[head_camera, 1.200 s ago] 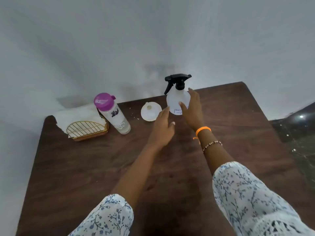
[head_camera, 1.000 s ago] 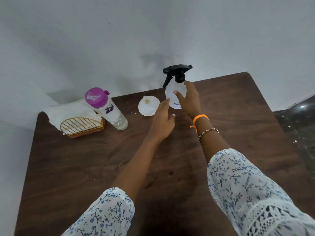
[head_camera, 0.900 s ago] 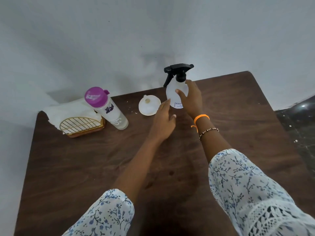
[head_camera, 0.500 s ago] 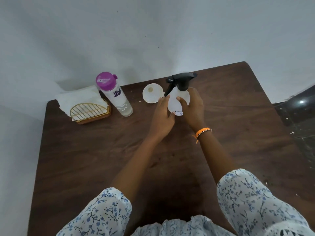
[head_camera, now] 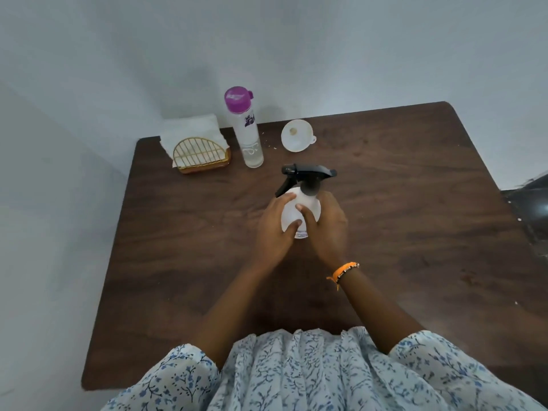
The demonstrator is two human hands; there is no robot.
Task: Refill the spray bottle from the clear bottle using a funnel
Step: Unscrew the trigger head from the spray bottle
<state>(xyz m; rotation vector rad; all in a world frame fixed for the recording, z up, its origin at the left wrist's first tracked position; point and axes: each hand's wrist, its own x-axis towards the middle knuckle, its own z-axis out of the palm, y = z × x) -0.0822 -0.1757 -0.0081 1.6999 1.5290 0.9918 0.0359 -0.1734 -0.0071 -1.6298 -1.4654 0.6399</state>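
Note:
A white spray bottle (head_camera: 300,206) with a black trigger head stands upright near the middle of the dark wooden table (head_camera: 415,221). My left hand (head_camera: 274,229) wraps its left side and my right hand (head_camera: 324,229) wraps its right side, so both grip its body. The clear bottle (head_camera: 247,134) with a purple cap stands at the back of the table. A white funnel (head_camera: 297,139) lies to the right of that bottle, mouth facing me. The spray bottle's lower part is hidden by my fingers.
A gold wire holder (head_camera: 199,155) with white napkins (head_camera: 189,132) sits at the table's back left corner, beside the clear bottle. A grey wall (head_camera: 267,40) runs behind the table. The table's right edge meets a dark floor (head_camera: 530,203).
The spray bottle has come from the back of the table toward me, near the middle. My left hand, open beside it before, now grips it together with my right hand.

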